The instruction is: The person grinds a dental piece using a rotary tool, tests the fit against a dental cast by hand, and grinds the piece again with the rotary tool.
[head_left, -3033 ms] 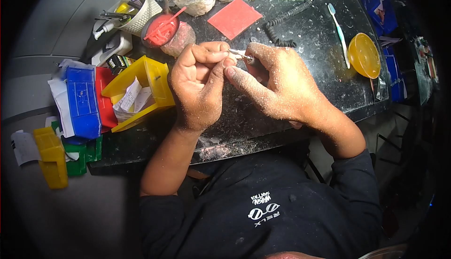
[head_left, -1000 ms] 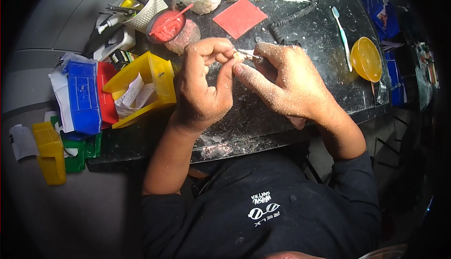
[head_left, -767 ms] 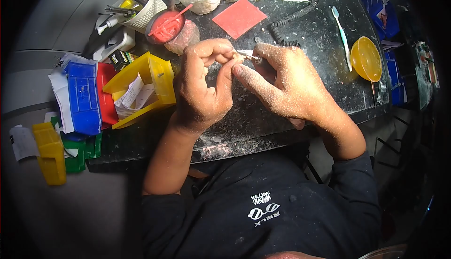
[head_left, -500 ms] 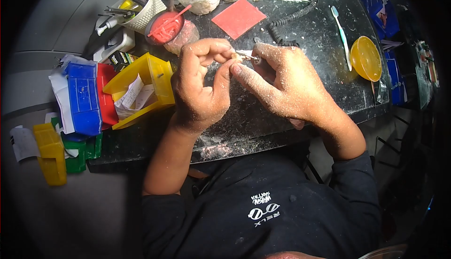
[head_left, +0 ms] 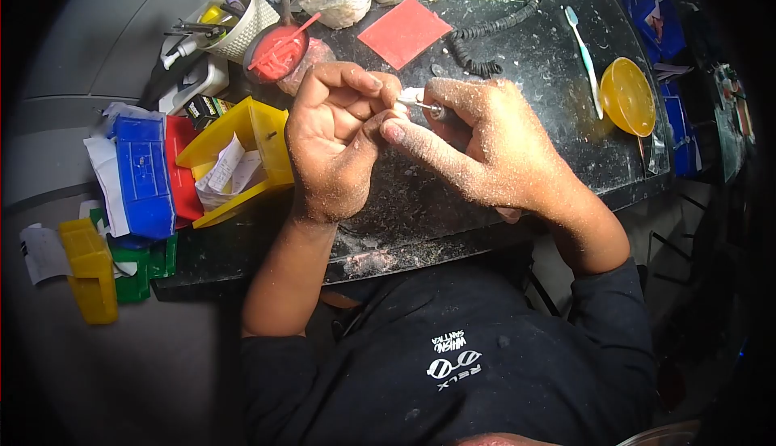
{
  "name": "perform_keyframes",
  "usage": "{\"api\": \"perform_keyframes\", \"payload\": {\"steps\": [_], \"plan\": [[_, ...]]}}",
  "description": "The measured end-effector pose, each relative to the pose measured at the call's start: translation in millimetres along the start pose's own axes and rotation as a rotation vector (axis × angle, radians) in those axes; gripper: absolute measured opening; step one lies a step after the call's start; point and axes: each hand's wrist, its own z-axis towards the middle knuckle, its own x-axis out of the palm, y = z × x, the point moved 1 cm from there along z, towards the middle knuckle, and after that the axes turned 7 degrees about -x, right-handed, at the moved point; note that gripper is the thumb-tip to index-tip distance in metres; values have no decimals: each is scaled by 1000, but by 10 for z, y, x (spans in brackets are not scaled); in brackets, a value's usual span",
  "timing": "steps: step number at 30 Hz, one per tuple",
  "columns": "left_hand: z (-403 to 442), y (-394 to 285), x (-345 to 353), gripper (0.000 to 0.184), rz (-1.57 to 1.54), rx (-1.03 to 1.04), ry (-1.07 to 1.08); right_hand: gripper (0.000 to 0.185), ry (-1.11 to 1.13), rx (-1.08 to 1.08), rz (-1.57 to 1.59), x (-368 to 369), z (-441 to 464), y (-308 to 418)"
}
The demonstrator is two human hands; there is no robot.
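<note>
My left hand (head_left: 333,151) pinches a small pale piece between thumb and fingertips; it is mostly hidden by the fingers, so its exact kind cannot be made out. My right hand (head_left: 503,143) is wrapped round a rotary handpiece (head_left: 437,111), its metal nose and thin bur pointing left toward the small piece. Whether the bur touches the piece is unclear. The right thumb reaches across to the left fingertips. Fine white dust coats both hands. Behind them a red wax sheet (head_left: 404,32) lies on the dusty black table (head_left: 404,224).
Left of my hands are yellow (head_left: 271,143), red and blue (head_left: 144,171) bins, some with papers. Farther back stand a bowl of red strips (head_left: 279,54), a tool basket (head_left: 246,25) and a plaster lump. A coiled cord (head_left: 497,21), toothbrush (head_left: 584,58) and yellow bowl (head_left: 628,98) are rightward.
My left hand has shifted slightly left and turned, showing more of its palm. The right hand has moved a little left with the handpiece, whose thin bur is now plainer to see.
</note>
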Motion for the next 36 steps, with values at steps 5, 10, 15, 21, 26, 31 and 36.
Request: {"api": "perform_keyframes", "payload": {"steps": [5, 10, 15, 21, 26, 31, 36], "plan": [[-2, -18, 25, 34, 15, -17, -13, 54, 15, 33, -12, -11, -2, 13], [5, 2, -3, 33, 10, 2, 7, 54, 26, 36, -8, -24, -2, 30], [5, -21, 26, 33, 11, -19, -13, 53, 9, 29, 2, -15, 3, 23], [16, -15, 5, 33, 27, 4, 11, 48, 49, 38, 33, -36, -6, 56], [10, -70, 49, 25, 63, -43, -95, 42, -50, 21, 157, 2, -6, -69], [6, -45, 83, 17, 71, -72, -116, 36, -128, 50, 219, 0, 2, -114], [-14, -15, 61, 18, 146, -107, -103, 37, -159, 32, 184, 11, 12, -143]]}}
